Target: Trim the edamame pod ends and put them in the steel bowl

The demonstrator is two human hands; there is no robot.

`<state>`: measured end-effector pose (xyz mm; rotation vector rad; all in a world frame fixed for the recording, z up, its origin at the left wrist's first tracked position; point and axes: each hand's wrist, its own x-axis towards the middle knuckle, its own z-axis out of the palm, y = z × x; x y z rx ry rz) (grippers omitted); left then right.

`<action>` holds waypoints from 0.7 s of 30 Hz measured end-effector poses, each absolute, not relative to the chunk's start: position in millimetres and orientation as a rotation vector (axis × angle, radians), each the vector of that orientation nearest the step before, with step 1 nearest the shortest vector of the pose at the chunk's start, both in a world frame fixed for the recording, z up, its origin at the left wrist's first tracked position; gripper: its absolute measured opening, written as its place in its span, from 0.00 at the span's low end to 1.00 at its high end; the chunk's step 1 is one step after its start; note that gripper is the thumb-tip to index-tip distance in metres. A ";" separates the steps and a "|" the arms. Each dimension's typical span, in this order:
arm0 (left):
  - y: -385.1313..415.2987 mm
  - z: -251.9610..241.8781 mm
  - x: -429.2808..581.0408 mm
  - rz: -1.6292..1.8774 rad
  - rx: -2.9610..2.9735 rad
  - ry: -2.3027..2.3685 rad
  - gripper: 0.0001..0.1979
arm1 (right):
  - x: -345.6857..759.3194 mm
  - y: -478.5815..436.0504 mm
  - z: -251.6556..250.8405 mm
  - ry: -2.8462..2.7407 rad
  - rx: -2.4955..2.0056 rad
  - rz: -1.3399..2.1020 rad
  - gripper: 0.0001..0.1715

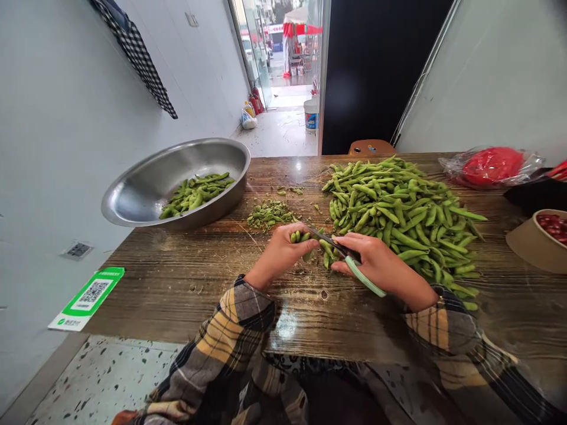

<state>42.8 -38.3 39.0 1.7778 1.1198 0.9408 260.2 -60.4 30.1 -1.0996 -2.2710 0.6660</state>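
My left hand (283,251) is closed around a few green edamame pods (300,236), whose ends stick out from the fingers. Held in my right hand (372,260) is a pair of scissors (365,277) with pale green handles. Its dark blades point left, right beside the pods in my left hand. A big heap of edamame pods (407,212) lies on the table beyond and to the right of my right hand. Just past my left hand sits a small pile of cut-off pod ends (270,215).
A wide steel basin (177,159) with some pods stands at the left on the wooden table (199,301). At the right are a red item in clear plastic (494,165) and a paper bowl (527,242) of red pieces. A green QR-code card (91,295) lies at the left edge.
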 end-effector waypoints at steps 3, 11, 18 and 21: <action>-39.0 37.3 42.7 0.870 1.697 1.136 0.10 | 261.0 -60.1 31.1 -2.239 -1.075 0.704 0.13; -38.4 30.6 40.0 0.808 1.583 1.116 0.13 | 263.0 -59.4 33.1 -2.280 -1.085 0.782 0.12; -34.8 27.9 38.8 1.037 1.140 0.970 0.13 | 265.0 -57.2 30.5 -2.224 -1.146 0.815 0.16; -33.7 31.3 38.4 1.162 0.915 0.882 0.14 | 264.3 -58.4 30.7 -2.141 -1.187 0.715 0.21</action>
